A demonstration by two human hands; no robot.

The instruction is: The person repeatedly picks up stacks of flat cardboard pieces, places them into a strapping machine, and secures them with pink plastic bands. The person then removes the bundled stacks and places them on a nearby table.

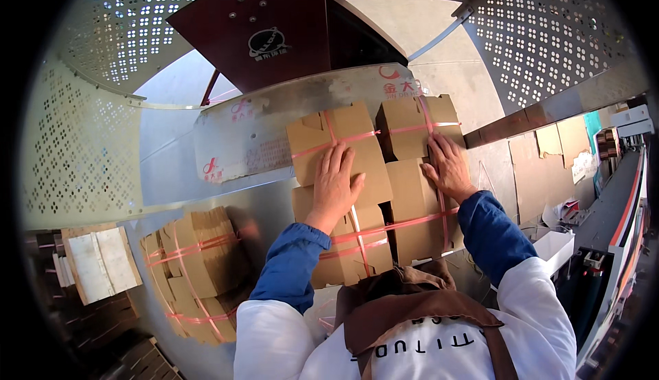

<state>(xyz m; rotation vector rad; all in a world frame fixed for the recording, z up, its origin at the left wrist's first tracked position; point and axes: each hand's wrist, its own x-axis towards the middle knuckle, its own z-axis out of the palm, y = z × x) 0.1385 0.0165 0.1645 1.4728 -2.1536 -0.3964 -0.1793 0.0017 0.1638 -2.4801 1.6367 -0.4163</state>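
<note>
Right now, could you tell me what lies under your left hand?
The left hand lies flat on the left cardboard bundle, over its pink straps. The cardboard beneath the palm is hidden.

We see matt brown cardboard bundles [357, 174] bound with glossy pink plastic straps [384, 229], resting on a dull, scuffed metal table [247, 140], beside perforated metal panels [82, 146]; our sleeves [292, 263] are soft blue cloth.

We are resting our left hand [336, 184] on the left bundle of cardboard [340, 194] and our right hand [449, 167] on the right bundle [415, 174], lying side by side on the metal table [261, 140]. Another strapped bundle [195, 270] is sitting lower left.
</note>
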